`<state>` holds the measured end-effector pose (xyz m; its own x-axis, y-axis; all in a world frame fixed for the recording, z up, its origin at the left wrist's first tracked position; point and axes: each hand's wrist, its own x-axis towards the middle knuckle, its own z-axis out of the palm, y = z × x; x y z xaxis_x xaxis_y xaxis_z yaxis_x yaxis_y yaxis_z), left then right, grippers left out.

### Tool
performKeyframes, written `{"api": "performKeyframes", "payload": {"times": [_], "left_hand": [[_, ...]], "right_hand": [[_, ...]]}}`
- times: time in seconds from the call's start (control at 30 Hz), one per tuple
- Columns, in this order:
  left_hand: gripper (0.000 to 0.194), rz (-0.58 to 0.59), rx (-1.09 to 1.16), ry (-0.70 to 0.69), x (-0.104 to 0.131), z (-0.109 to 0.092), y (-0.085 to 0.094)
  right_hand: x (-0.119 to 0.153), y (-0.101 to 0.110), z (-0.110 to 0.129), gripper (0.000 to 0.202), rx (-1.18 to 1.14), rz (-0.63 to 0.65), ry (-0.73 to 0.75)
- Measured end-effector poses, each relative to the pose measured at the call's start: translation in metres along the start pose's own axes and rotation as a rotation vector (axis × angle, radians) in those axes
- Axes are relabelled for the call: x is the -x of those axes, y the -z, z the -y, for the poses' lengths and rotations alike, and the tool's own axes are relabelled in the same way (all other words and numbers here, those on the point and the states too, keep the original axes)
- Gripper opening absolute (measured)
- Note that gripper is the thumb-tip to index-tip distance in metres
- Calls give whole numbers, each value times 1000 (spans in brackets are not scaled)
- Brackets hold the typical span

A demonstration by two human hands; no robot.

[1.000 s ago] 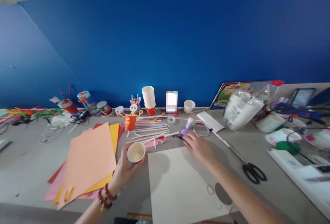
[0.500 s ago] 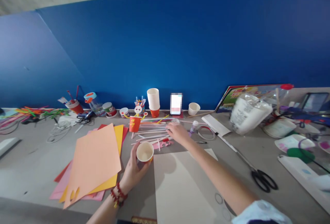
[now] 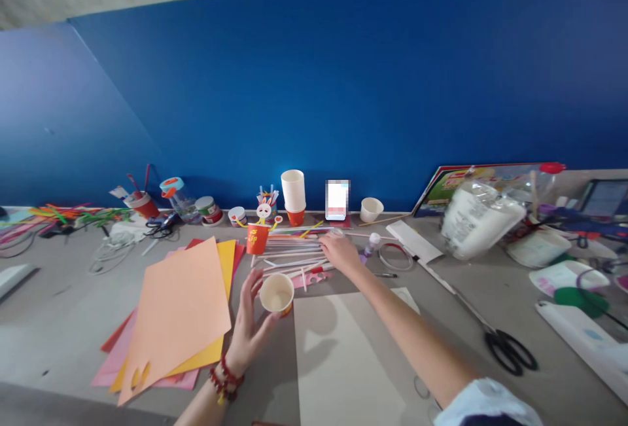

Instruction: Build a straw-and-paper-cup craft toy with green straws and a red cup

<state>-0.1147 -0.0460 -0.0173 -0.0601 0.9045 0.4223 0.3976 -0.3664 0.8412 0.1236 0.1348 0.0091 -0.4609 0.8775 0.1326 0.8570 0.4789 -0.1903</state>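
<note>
My left hand [image 3: 252,321], with a red beaded bracelet at the wrist, is open beside a paper cup [image 3: 277,294], its thumb and fingers apart from the cup's left side. The cup stands upright on the table, pale inside. My right hand [image 3: 339,252] reaches over the right end of a row of pale straws [image 3: 294,249]; its fingertips are bent down there, and what they touch is too small to make out. A red cup with a rabbit figure [image 3: 256,239] stands left of the straws. White paper [image 3: 343,354] lies below my right forearm.
Coloured paper sheets [image 3: 181,308] are stacked at left. Black-handled scissors [image 3: 510,351] lie at right. At the back stand a tall white cup stack [image 3: 293,190], a phone [image 3: 337,200] and a small white cup [image 3: 371,209]. A plastic-wrapped white bundle [image 3: 478,220] is farther right.
My left hand has let go of the paper cup and moved slightly left and down, its fingers spread. My right hand has stayed at the straws. The view has shifted slightly.
</note>
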Motion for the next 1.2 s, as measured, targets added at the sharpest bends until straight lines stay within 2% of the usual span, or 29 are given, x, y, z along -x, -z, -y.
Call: {"api": "performKeyframes", "payload": {"times": [0.13, 0.27, 0.43, 0.5, 0.6, 0.77, 1.0, 1.2], "left_hand": [[52, -111, -3, -59, 2, 2, 6], [39, -153, -107, -134, 4, 1, 9], [36, -170, -190, -224, 6, -3, 11], [34, -184, -204, -228, 7, -4, 12], [31, -199, -203, -234, 7, -4, 12], [30, -180, -215, -213, 9, -2, 12], [29, -175, -220, -205, 10, 2, 14], [29, -189, -209, -221, 8, 0, 14]], "right_hand": [[-3, 3, -3, 26, 9, 10, -3], [-8, 3, -2, 25, 18, 40, 32], [-20, 4, 2, 19, 48, 92, 79], [-24, 4, 3, 18, 64, 120, 95], [-30, 4, 5, 26, 95, 165, 104], [-39, 3, 7, 28, 156, 215, 97], [-41, 4, 6, 32, 186, 232, 91], [-38, 14, -5, 29, 152, 192, 80]]}}
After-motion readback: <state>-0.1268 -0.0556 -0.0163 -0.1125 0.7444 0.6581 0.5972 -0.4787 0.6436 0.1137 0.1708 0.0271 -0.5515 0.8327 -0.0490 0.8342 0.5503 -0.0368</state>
